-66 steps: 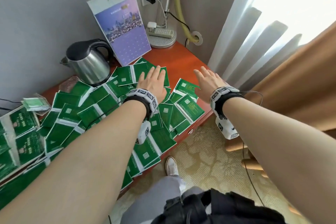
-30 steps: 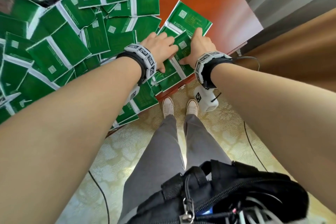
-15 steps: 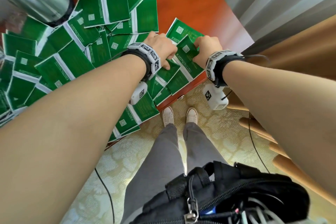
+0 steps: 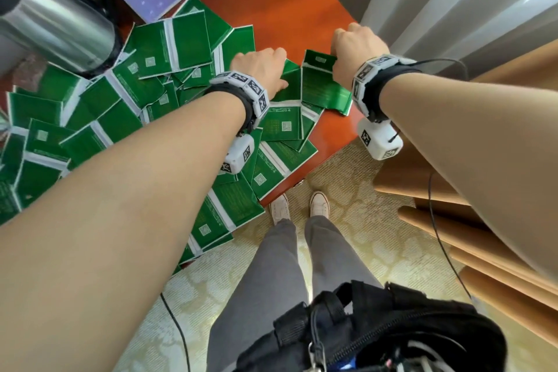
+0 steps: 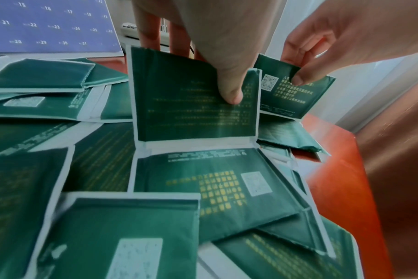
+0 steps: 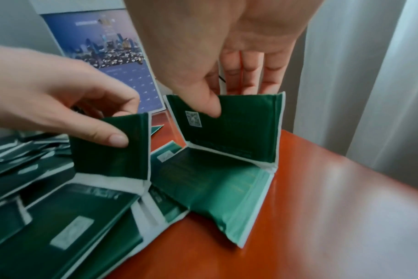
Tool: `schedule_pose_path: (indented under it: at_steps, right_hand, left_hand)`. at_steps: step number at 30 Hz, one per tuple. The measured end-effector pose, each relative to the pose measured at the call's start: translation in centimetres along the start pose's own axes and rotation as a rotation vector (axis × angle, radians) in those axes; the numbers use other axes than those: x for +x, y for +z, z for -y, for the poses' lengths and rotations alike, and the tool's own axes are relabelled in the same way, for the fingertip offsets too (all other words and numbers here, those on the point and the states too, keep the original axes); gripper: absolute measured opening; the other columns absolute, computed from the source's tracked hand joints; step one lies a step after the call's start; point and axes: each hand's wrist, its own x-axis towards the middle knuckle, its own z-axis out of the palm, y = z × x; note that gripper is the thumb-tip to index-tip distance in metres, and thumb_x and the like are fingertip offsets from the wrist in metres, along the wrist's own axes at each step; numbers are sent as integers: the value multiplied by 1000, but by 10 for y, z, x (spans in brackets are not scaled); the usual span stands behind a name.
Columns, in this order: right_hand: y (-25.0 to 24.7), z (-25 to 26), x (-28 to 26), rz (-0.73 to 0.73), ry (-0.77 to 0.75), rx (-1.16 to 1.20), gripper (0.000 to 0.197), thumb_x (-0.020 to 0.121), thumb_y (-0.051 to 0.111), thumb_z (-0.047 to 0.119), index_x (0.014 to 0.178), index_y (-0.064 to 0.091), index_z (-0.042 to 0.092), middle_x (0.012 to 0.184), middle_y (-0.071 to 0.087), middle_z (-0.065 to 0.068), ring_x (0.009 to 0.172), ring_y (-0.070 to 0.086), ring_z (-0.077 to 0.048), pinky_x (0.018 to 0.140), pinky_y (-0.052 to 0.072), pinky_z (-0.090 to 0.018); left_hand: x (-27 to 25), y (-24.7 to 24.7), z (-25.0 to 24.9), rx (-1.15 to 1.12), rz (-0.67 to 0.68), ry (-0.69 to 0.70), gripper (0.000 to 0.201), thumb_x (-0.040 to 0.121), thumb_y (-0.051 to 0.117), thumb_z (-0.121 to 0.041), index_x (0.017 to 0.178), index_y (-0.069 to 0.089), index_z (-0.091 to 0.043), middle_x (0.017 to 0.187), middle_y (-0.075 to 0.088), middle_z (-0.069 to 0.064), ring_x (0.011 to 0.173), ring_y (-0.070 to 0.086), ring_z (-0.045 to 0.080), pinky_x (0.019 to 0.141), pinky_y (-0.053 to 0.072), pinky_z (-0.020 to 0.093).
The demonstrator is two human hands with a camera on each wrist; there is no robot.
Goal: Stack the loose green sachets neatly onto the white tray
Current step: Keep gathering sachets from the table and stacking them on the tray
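My left hand (image 4: 259, 68) and right hand (image 4: 356, 53) each pinch 1 folded sachet (image 5: 193, 105) upright (image 6: 229, 128), lifting them clear of the pile (image 4: 90, 118) for stacking.

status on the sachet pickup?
Left hand grip pinching a folded sachet pair. Right hand pinching another pair. White tray out of view. Kettle nearby.
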Motion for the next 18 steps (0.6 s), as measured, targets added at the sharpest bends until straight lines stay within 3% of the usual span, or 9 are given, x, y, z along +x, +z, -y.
schedule_pose_path:
  at_steps: [3, 5, 7, 9, 10, 13, 18]
  right_hand:
    - [14, 5, -9, 6, -58, -54, 34, 84, 58, 1, 117, 51, 5, 115, 52, -18, 108, 51, -38, 74, 39, -42]
    - [29, 7, -17, 18, -74, -67, 38, 84, 62, 5, 119, 46, 4, 115, 52, -18, 106, 51, -37, 74, 39, -42]
    - [48, 7, -24, 39, -68, -79, 51, 85, 66, 17, 127, 42, 4, 122, 50, -19, 111, 50, -37, 82, 45, -46]
    - [68, 7, -29, 97, -73, -106, 81, 84, 66, 32, 147, 26, 2, 145, 37, -22, 132, 38, -40, 106, 39, -53]
    - [75, 7, -31, 135, -80, -118, 93, 83, 66, 33, 154, 14, 2, 156, 23, -23, 143, 26, -40, 115, 29, -54]
    - [91, 8, -33, 163, -94, -132, 108, 81, 68, 31, 157, -5, 4, 164, -2, -20, 152, 3, -37, 123, 12, -53]
    - [99, 14, -33, 138, -80, -163, 90, 93, 54, 17, 156, -8, 3, 165, -7, -18, 152, -2, -35, 124, 7, -51]
  left_hand:
    - [-14, 9, -7, -54, -42, 23, 28, 100, 56, -30, 118, 46, -11, 107, 55, 7, 82, 50, 25, 71, 45, 41]
    - [-26, 21, -15, -78, -42, 46, 29, 96, 58, -16, 121, 44, -12, 112, 55, 6, 84, 51, 22, 76, 50, 40]
    - [-36, 39, -22, -89, 2, 78, 51, 90, 63, -13, 135, 40, -11, 136, 50, 10, 111, 53, 24, 99, 47, 43]
    - [-45, 58, -25, -51, 76, 106, 82, 85, 67, -19, 153, 23, -11, 164, 17, 9, 149, 24, 25, 121, 24, 47]
    - [-49, 66, -25, -25, 112, 110, 94, 83, 67, -22, 158, 12, -12, 168, 2, 7, 154, 9, 23, 124, 14, 48]
    - [-56, 86, -24, 18, 144, 110, 106, 81, 67, -22, 160, -4, -13, 166, -15, 6, 154, -6, 21, 125, 2, 46]
    - [-59, 97, -27, 10, 68, 101, 100, 81, 57, 1, 159, -4, -11, 167, -15, 8, 154, -7, 22, 124, 3, 49]
